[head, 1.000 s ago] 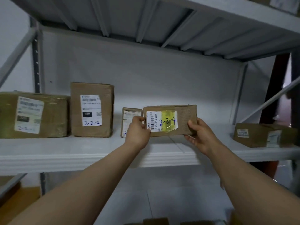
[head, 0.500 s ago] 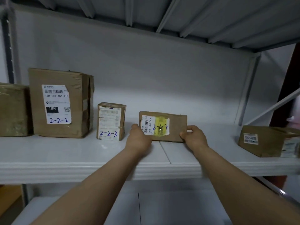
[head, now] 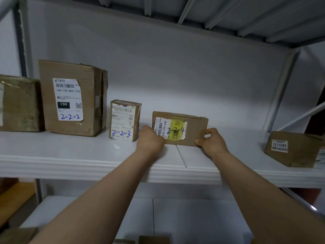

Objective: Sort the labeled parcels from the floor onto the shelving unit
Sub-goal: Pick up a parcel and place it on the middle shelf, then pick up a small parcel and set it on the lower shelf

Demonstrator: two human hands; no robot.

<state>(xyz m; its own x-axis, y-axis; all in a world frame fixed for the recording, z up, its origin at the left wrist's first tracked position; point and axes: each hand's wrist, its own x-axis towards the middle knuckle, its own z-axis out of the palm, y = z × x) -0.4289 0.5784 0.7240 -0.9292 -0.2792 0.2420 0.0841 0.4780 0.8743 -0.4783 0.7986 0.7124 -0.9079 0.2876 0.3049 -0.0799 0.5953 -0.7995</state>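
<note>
On the white shelf (head: 88, 161) the 2-2-4 parcel (head: 195, 128) stands on edge, dead centre; I reckon an uneven release tips it forward. My left hand (head: 150, 140) grips its nine o'clock end, my right hand (head: 212, 142) pinches the three o'clock end. A sideways shove could knock the 2-2-3 parcel (head: 124, 120), just beside at nine. Pale wall (head: 175, 67) behind; panel seam (head: 181, 155) beneath; possibly boxes (head: 153, 239) at six.

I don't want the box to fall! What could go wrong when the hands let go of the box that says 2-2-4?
The box marked 2-2-4 looks thin and stands on its long edge on the shelf, held at both ends by the left hand and right hand. Once released, it might tip flat and hide its label. The left hand is close to the box marked 2-2-3, so pulling back could bump it.
</note>
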